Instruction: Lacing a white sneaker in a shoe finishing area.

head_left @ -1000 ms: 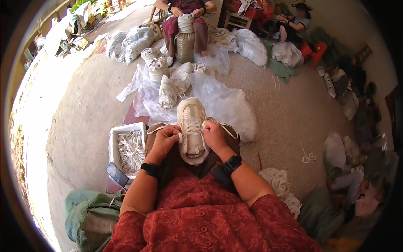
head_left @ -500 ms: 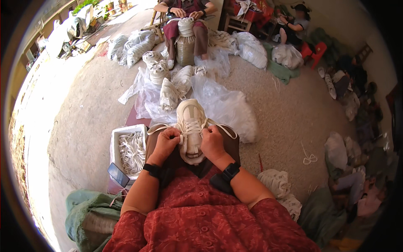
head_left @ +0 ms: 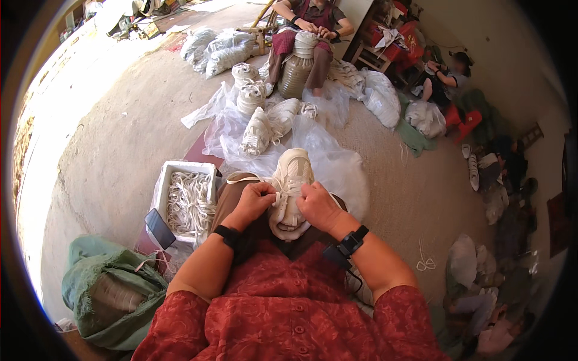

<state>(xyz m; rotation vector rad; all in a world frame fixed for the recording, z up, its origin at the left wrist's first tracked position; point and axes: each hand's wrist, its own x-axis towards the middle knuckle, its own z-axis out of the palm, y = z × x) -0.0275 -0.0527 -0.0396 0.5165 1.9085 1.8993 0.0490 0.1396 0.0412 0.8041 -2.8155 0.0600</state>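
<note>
A cream sneaker rests on my lap, toe pointing away from me, with a pale shoelace threaded across its front. At its left side my left hand is closed in a pinch on the lace by the eyelets. A loop of lace arcs out beyond that hand over my left knee. My right hand is closed against the shoe's right eyelet edge, with lace running out from it to the right. Its fingertips are partly hidden by the hand itself.
A white foam box of loose laces stands at left, a phone leaning on it. Ahead lie more sneakers on clear plastic. Another person sits beyond. A green sack lies lower left.
The view has turned, so the scene sits tilted and shifted. Both hands stay at the shoe; the right hand has turned slightly, its back now more visible, and the lace loop beside it shows less.
</note>
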